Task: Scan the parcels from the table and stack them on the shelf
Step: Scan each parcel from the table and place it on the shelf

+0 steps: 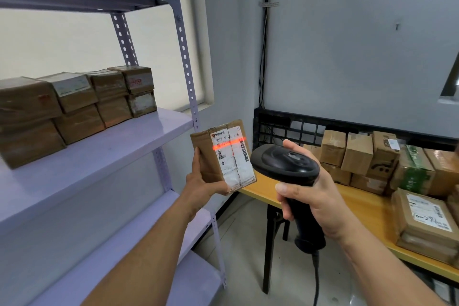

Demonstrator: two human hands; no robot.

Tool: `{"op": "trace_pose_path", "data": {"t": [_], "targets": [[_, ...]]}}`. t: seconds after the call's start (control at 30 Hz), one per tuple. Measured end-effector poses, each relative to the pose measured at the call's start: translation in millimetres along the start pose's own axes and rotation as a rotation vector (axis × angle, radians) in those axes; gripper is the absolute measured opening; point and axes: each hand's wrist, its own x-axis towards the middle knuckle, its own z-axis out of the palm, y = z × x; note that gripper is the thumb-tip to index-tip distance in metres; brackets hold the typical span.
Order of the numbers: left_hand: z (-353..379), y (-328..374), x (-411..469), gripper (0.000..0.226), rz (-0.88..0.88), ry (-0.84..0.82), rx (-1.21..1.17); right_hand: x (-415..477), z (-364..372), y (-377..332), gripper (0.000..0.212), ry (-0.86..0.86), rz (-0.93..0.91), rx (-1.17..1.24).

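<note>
Scanning one parcel [223,156] — eight stacked on shelf [139,136] — one scanner [285,161]

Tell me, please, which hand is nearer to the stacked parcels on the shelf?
Left. The left hand, holding a parcel, is just right of the shelf stack; the right hand, gripping the scanner, is farther right.

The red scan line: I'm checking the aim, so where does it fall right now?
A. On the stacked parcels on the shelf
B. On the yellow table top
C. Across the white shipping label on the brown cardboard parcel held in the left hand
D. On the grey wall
C: the red scan line crosses the white shipping label of the brown cardboard parcel held in the left hand, with the black handheld scanner in the right hand pointed at it.
</note>
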Motion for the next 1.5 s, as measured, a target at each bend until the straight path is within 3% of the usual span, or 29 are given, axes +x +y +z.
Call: {"op": "trace_pose_path", "data": {"t": [0.43, 0.6, 0.73, 0.93, 1.03, 1.17, 1.27, 1.37, 1.5], "targets": [[-61.3, 21.5, -23.9, 0.120, 0.094, 0.111, -0.034, 28.8, 41.4, -11.5, 0.087, -0.083, -0.079, -0.015], [-106.3, 33.5, -41.3, 0.127, 0.108, 0.216, -0.071, 51.4, 73.2, -15.9, 0.094, -0.146, -0.119, 0.002], [-151.0, 38.9, -61.0, 0.125, 0.094, 0.322, -0.044, 69.4, 106.5, -13.5, 0.085, -0.196, -0.137, 0.054], [-223.1, 37.4, -106.2, 0.099, 0.049, 0.564, -0.116, 85.0, 168.2, -3.6, 0.080, -0.302, -0.130, 0.101], [-262.6, 30.2, -130.0, 0.096, -0.051, 0.683, -0.071, 88.6, 197.4, 1.4, 0.082, -0.357, -0.108, 0.092], [-307.5, 20.1, -145.3, 0.049, -0.166, 0.796, -0.030, 94.5, 231.3, 5.1, 0.085, -0.396, -0.081, 0.111], [-327.3, 15.8, -147.2, 0.055, -0.247, 0.805, -0.008, 100.9, 253.3, 12.3, 0.081, -0.409, -0.079, 0.115], [-340.3, 13.8, -141.0, 0.061, -0.274, 0.950, 0.145, 105.3, 271.9, 19.8, 0.079, -0.413, -0.071, 0.124], [-343.9, 11.1, -131.1, 0.058, -0.138, 0.967, 0.417, 110.5, 289.7, 28.7, 0.080, -0.408, -0.067, 0.122]]}}
